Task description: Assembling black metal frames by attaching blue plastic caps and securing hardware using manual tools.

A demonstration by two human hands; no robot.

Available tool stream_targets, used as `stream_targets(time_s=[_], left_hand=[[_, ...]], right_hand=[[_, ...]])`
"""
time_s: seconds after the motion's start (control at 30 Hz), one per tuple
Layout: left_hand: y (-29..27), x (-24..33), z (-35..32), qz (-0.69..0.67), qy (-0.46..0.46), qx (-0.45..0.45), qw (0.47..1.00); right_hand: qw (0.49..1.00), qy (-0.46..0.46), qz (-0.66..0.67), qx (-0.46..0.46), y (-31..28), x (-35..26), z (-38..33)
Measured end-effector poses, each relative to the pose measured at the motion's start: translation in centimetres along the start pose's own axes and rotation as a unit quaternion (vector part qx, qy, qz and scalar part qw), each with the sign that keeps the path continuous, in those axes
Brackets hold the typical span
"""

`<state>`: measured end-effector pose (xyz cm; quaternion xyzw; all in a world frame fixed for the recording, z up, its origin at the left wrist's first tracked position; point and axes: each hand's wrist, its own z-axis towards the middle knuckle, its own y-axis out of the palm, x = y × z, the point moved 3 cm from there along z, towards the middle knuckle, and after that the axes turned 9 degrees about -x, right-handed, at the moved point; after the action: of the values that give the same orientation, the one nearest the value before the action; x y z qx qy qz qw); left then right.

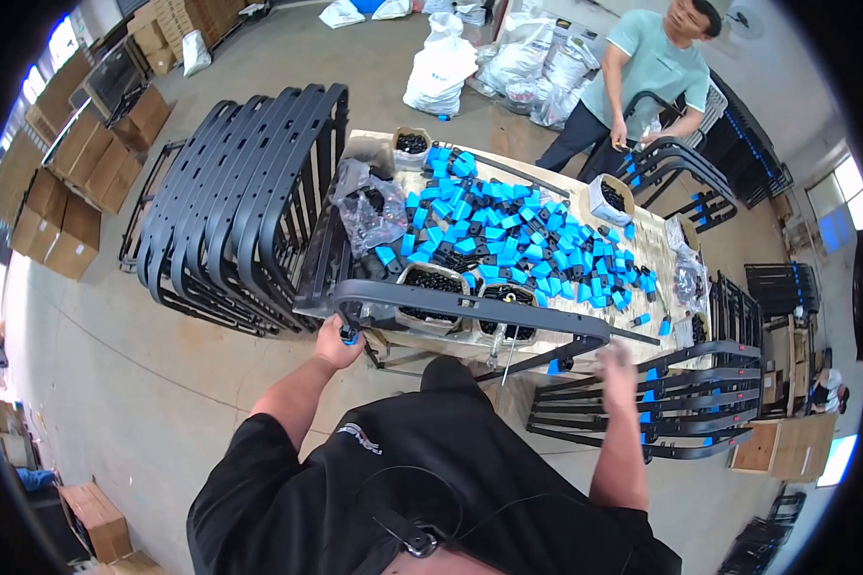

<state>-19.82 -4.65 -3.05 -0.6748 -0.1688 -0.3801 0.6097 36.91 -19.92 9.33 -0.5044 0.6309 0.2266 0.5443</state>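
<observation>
A black metal frame [451,301] with a bent bar lies across the near side of the worktable, in front of me. At its left end my left hand [334,345] is closed around the lower tip, where a blue-and-black plastic piece [349,336] shows beside the fingers. Close to the frame's right end is my right hand [617,372], smeared by motion, so its fingers cannot be made out. Another blue piece [554,366] sits under the frame's right side. Behind the bar, many blue-and-black plastic pieces [518,225] lie heaped on the table.
Boxes of small black parts [433,280] stand along the wooden tabletop [664,251]. Stacked black frames rise at left [230,192] and lower right [681,402]. Across the table a person [657,72] handles another frame. White sacks [441,67] and cardboard boxes [62,206] stand farther off.
</observation>
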Motion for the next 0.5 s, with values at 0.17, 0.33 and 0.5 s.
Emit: stream_targets(time_s=[0.17, 0.33, 0.5], left_hand=[[0.6, -1.8, -0.1, -0.017, 0.008, 0.036, 0.999], [0.4, -1.5, -0.6, 0.005, -0.019, -0.007, 1.0], [-0.1, -1.6, -0.3, 0.021, -0.057, -0.098, 0.993]], right_hand=[[0.971, -0.234, 0.049, 0.008, 3.7, -16.3, -0.4], [0.917, -0.306, -0.136, -0.216, 17.5, -24.4, 4.7], [0.851, -0.233, -0.382, -0.274, 29.0, -18.7, 14.4]])
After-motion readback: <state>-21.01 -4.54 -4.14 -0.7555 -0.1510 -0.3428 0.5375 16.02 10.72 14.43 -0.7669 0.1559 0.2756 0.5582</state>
